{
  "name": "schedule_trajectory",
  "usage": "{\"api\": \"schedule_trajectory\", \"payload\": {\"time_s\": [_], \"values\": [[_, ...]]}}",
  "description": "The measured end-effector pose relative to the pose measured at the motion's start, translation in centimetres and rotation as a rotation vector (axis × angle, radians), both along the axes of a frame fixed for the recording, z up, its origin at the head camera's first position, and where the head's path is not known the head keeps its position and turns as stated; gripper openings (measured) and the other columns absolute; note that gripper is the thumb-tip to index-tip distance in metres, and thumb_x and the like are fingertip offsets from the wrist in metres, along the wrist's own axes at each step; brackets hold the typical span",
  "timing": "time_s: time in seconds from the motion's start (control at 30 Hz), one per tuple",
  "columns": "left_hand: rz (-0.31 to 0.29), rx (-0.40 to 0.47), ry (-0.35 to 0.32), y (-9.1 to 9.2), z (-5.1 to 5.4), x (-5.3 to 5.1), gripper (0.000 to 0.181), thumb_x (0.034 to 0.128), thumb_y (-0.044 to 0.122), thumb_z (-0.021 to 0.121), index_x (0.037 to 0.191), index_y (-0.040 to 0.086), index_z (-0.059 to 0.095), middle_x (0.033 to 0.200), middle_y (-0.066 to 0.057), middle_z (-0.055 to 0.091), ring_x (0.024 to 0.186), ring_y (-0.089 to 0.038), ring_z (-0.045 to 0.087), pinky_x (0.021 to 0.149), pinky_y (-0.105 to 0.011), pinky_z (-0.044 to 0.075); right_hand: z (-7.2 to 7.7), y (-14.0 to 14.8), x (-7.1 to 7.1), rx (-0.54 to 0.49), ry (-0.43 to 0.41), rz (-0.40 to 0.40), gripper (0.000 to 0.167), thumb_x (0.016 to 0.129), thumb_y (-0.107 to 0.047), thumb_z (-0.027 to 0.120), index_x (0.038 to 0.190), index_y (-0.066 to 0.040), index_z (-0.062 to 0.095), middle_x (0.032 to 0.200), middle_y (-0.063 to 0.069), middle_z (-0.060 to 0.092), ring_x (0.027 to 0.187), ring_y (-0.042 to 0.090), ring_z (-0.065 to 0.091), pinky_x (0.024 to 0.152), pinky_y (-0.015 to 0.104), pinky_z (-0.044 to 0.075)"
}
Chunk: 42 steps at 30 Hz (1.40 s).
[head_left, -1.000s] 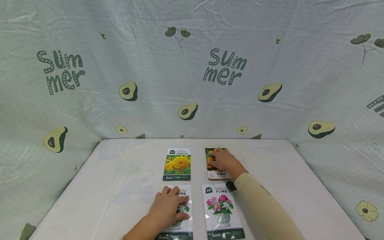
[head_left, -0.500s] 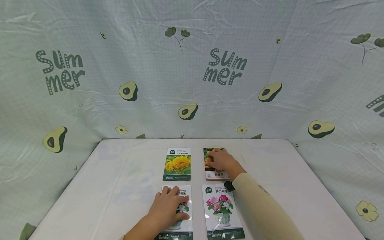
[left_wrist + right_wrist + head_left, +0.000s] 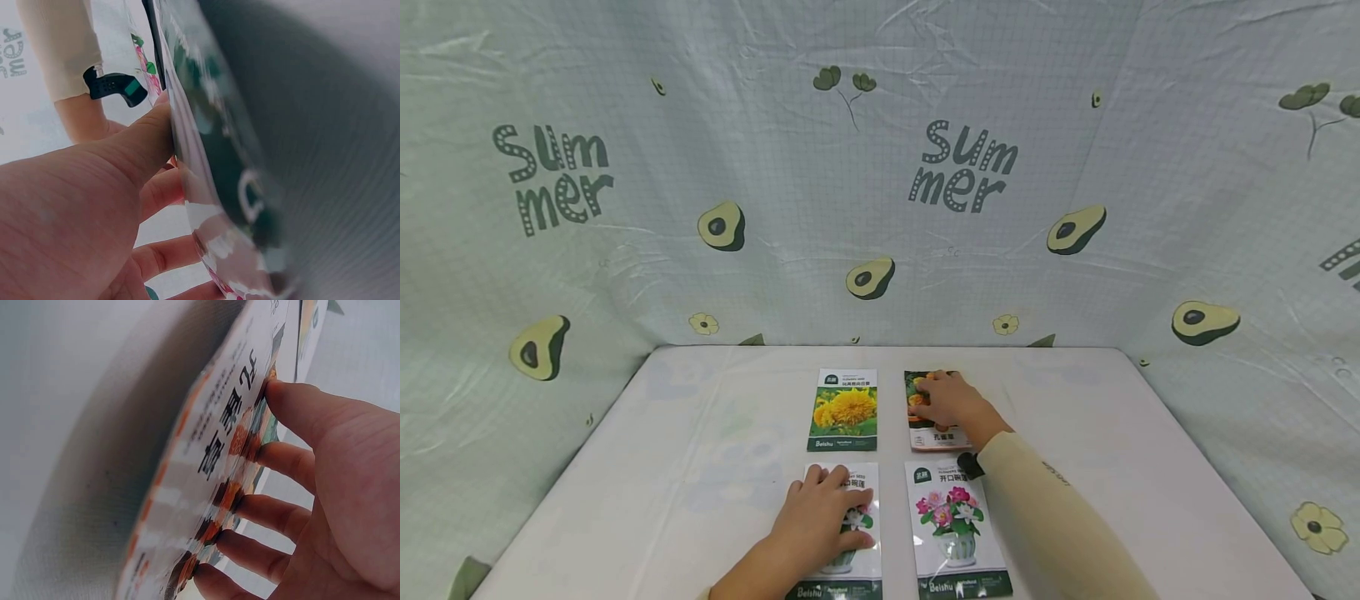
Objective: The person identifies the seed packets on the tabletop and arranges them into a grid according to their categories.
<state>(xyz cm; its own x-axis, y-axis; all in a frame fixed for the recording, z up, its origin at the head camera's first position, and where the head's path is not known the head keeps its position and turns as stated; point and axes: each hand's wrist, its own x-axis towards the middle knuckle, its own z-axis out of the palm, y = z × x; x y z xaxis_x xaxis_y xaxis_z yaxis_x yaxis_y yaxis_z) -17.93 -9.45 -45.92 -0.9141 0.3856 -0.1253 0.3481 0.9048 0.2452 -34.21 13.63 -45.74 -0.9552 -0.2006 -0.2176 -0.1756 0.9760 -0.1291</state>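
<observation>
Four flat seed packets would be a count, so by place: at the near left lies a white lotus seed packet (image 3: 842, 588), with my left hand (image 3: 816, 521) resting on it, fingers spread. In the left wrist view the thumb (image 3: 147, 140) touches its glossy face. My right hand (image 3: 957, 406) presses its spread fingertips on the orange marigold seed packet (image 3: 934, 438) at the far right, hiding much of its picture. The right wrist view has the fingertips on the packet's face (image 3: 215, 434). A second lotus seed packet (image 3: 958, 542) lies at the near right, untouched.
A yellow sunflower seed packet (image 3: 844, 410) lies at the far left of the group, beside the marigold one. All rest on a white table (image 3: 700, 467). Behind stands a pale curtain (image 3: 790, 183) printed with avocados. A dark wrist strap (image 3: 971, 465) sits at the right cuff.
My right hand has slid a little to the left, and the marigold seed packet has moved left with it. My left hand has stayed in place on the lotus packet.
</observation>
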Motion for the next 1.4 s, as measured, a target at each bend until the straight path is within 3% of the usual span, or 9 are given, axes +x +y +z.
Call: {"api": "schedule_trajectory", "payload": {"time_s": [0.4,1.4], "values": [[0.005,-0.006,-0.008,0.0,-0.1,-0.1,0.056,0.0763,0.058,0.082,0.126,0.034,0.073,0.126,-0.007,0.063,0.107,-0.030,0.048,0.087,-0.053,0.048,-0.3,-0.4,-0.2,0.013,0.014,0.001,0.063,0.098,-0.057,0.060,0.152,-0.025,0.051,0.159,0.014,0.042,0.146,0.039,0.039,0.114,0.057,0.041],[0.005,-0.004,-0.002,0.0,0.1,0.2,0.057,0.0767,0.059,0.081,0.127,0.034,0.073,0.127,-0.006,0.062,0.110,-0.031,0.048,0.088,-0.054,0.048,0.4,-1.3,0.6,0.004,0.023,0.017,0.062,0.098,-0.054,0.061,0.151,-0.024,0.052,0.157,0.014,0.045,0.144,0.038,0.042,0.113,0.056,0.042]]}}
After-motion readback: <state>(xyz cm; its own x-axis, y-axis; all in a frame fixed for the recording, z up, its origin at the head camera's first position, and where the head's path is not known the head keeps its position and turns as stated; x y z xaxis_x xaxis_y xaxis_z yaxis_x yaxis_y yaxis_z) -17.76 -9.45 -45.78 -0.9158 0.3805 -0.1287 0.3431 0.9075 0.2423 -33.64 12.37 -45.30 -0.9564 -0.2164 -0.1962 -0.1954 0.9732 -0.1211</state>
